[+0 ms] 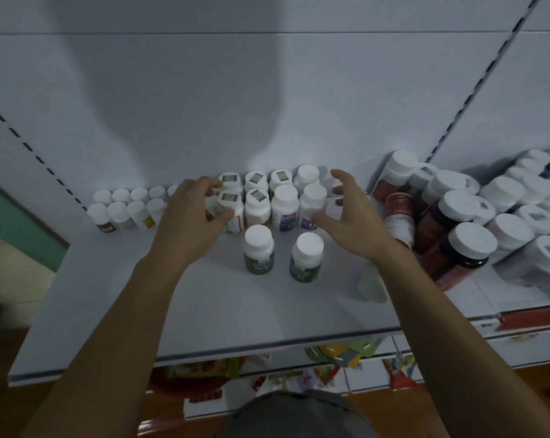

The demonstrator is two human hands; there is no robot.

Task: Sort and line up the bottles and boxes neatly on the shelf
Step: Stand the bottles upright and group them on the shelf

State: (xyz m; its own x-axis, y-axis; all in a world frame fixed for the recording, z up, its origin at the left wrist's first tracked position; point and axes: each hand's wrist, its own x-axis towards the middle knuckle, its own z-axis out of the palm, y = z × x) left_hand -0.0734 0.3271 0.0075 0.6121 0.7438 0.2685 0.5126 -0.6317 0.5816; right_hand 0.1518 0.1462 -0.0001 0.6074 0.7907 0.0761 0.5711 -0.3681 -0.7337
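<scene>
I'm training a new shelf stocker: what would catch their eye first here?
Both hands flank a tight block of white-capped bottles at the back of the shelf: the left hand grips its left-end bottle, the right hand is spread open beside it. Two green-labelled bottles stand apart in front; red jars lean jumbled at right.

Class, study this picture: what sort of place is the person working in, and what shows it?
Probably a pharmacy or health-goods shop. A white shelf backed by slotted uprights holds rows of white-capped pill bottles, and colourful packets show on the level below.
</scene>
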